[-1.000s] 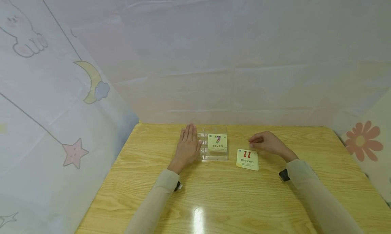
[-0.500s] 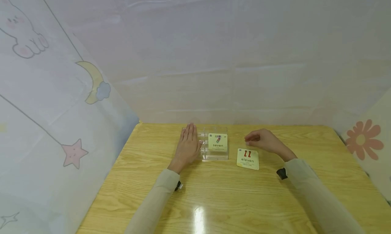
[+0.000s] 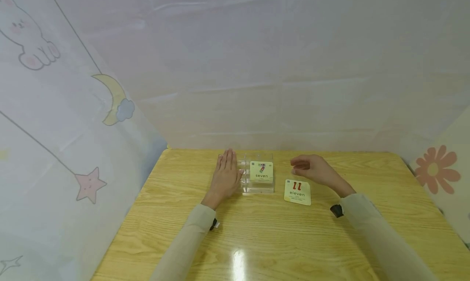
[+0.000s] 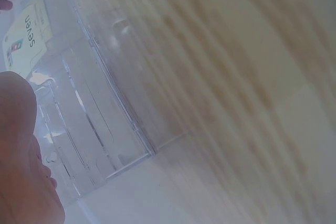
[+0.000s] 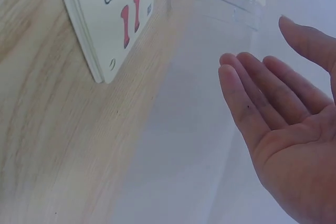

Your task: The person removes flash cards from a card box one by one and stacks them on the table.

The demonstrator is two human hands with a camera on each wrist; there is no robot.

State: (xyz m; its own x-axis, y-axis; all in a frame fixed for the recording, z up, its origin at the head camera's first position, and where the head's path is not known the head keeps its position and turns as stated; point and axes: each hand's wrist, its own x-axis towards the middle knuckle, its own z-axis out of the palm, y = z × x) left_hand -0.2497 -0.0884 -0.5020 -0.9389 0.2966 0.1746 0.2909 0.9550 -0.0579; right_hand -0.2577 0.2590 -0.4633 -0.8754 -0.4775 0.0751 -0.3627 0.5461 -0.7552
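Observation:
My left hand [image 3: 225, 180] rests with straight fingers over the left part of a clear plastic tiered rack [image 3: 260, 189]. On the rack's right part a card reading "seven" [image 3: 261, 175] leans back, face up. Just right of the rack lies a card reading "eleven" [image 3: 297, 193] with two red figures. The right wrist view shows it topping a small stack of cards [image 5: 97, 30]. My right hand [image 3: 318, 170] hovers beyond that stack, between it and the back of the table. Its palm [image 5: 302, 145] shows bare, the fingers loosely extended, thumb apart.
The wooden table [image 3: 279, 240] ends at the back against a pale hanging sheet [image 3: 279, 89]. A printed sheet [image 3: 73, 150] with a moon and star borders the left side. A flower-printed sheet [image 3: 433, 169] stands at the right.
My right hand has moved left, toward the rack, passing behind the "eleven" card. My left hand, the rack and both cards have stayed in place.

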